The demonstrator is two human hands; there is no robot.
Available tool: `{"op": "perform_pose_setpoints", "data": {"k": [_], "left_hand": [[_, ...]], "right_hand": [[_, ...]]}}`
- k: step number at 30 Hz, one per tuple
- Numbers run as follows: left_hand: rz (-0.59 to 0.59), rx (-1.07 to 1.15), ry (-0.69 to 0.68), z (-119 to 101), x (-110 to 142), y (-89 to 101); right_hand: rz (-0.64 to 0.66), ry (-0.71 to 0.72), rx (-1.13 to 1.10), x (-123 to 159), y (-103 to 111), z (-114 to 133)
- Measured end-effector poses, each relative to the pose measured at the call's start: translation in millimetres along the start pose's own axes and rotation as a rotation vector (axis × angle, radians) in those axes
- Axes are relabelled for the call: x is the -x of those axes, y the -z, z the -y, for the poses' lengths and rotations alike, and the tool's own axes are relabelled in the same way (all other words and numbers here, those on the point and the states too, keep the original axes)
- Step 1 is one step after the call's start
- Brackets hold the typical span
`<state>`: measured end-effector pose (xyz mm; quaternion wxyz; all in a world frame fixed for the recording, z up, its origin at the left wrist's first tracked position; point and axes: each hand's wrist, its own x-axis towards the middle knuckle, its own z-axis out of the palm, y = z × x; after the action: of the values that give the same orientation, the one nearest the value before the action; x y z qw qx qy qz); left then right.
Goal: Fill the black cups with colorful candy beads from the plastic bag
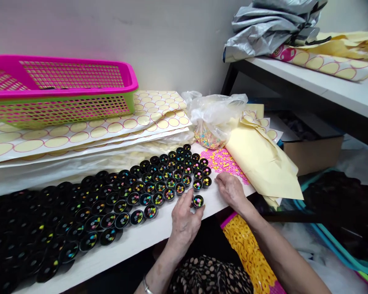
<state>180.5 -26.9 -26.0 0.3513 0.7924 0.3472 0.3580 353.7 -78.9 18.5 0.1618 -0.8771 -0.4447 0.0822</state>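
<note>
My left hand (185,216) has its thumb and fingers around a small black cup (198,201) with coloured beads in it, at the table's front edge. Rows of similar black cups (153,185) stretch away to the left, many with colourful beads inside. My right hand (231,190) is closed just right of the cups, with its fingers curled down by the table. Whatever its fingertips hold, if anything, is hidden. Behind that hand lies a spread of loose pink and yellow beads (223,161). A clear plastic bag (214,118) of mixed beads stands behind them.
A pink and green basket (61,92) sits on sheets of round stickers (95,132) at the back left. Yellow paper (260,159) lies right of the beads. A white shelf (325,83) overhangs the right side. Below are a cardboard box (314,153) and a bag of yellow rings (248,249).
</note>
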Motion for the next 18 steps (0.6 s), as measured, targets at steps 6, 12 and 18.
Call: {"op": "perform_pose_setpoints", "data": {"k": [6, 12, 18], "left_hand": [[0.007, 0.014, -0.008, -1, 1, 1.1], [0.025, -0.001, -0.003, -4, 2, 3.2], [0.079, -0.004, -0.002, -8, 0, 7.0]], "right_hand": [[-0.1, 0.075, 0.109, 10, -7, 0], [-0.238, 0.38, -0.24, -3, 14, 27], [-0.041, 0.64, 0.003, -20, 18, 73]]}}
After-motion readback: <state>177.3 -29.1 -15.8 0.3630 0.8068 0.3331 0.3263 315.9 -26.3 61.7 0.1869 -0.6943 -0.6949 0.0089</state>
